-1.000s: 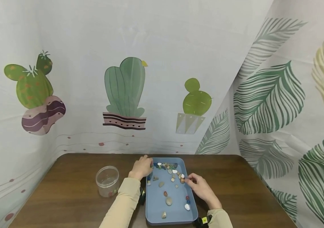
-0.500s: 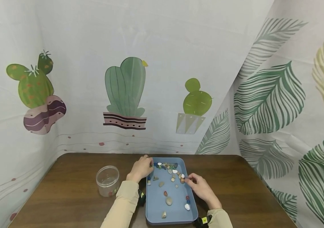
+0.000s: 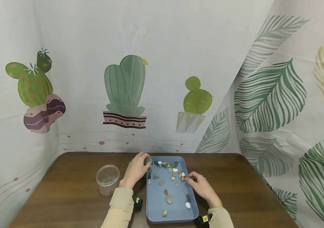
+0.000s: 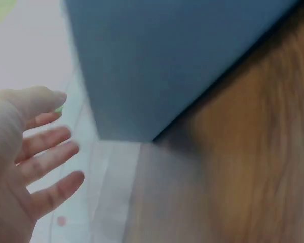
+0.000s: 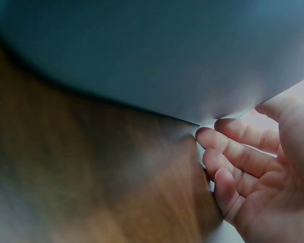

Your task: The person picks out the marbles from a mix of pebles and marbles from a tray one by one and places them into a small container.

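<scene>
My left hand [image 3: 135, 167] is above the far left corner of a blue tray [image 3: 176, 213]. It pinches a small green stone [image 4: 59, 109] between thumb and index finger, mostly covered by them, while the other fingers are spread. At the tray's right side, my right hand [image 3: 203, 189] holds the rim, thumb over the edge and fingertips against the outer wall [image 5: 142, 61]. Coloured pebbles lie in the tray: a row along the far end, an orange-brown stone [image 3: 183, 179] near my right thumb, a large beige pebble [image 3: 169, 199] and a white one [image 3: 188, 205].
A clear round jar [image 3: 108, 180] without a lid stands left of the tray, something reddish near its bottom. The brown wooden table [image 3: 76, 190] extends on both sides. A printed cloth [image 3: 162, 95] with cacti and leaves hangs behind it.
The left hand has risen and shifted a little left, off the row of stones at the tray's far left corner, the green stone in its fingers. The right hand keeps its place.
</scene>
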A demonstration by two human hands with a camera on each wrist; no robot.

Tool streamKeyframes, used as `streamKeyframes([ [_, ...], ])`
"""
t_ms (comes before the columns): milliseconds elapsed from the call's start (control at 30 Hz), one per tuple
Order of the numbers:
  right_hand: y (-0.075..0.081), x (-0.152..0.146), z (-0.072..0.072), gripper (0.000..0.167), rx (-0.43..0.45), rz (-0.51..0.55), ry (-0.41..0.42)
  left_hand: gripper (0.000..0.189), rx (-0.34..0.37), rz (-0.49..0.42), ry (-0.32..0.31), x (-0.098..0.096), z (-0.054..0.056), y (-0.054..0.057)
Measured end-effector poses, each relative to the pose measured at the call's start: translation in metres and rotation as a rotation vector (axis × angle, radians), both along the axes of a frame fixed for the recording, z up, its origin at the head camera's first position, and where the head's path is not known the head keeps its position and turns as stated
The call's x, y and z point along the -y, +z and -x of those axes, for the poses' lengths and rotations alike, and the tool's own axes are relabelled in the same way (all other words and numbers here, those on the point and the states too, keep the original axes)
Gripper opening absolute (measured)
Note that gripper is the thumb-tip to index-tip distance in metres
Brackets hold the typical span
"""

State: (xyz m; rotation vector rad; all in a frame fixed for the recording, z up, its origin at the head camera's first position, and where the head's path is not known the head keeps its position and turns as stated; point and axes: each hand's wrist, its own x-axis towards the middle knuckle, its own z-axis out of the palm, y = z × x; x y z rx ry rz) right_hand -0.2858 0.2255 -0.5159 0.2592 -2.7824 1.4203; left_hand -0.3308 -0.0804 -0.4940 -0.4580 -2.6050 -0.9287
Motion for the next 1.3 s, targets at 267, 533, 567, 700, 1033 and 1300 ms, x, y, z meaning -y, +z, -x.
streamKeyframes([
  [267, 0.004, 0.002, -0.002, 0.016, 0.009, -0.024, -0.013, 0.018, -0.025, -0.032, -0.005, 0.016, -0.019, 0.015],
  [533, 0.001, 0.000, -0.001, 0.016, 0.003, -0.021, -0.010, 0.018, -0.059, -0.020, -0.036, 0.017, -0.034, 0.033],
  [567, 0.001, 0.000, -0.001, 0.016, 0.002, -0.022, -0.008, 0.018, -0.060, -0.015, -0.034, 0.017, -0.037, 0.035],
  [700, 0.001, 0.000, -0.001, 0.016, -0.004, -0.034, -0.006, 0.016, -0.074, 0.001, -0.025, 0.020, -0.046, 0.044],
  [1033, 0.001, 0.000, 0.000, 0.016, -0.009, -0.036, -0.008, 0.012, -0.135, 0.009, -0.018, 0.036, -0.067, 0.057],
  [1300, 0.000, 0.000, 0.000, 0.015, -0.009, -0.029, -0.013, 0.014, -0.152, 0.061, 0.035, 0.054, -0.080, 0.059],
])
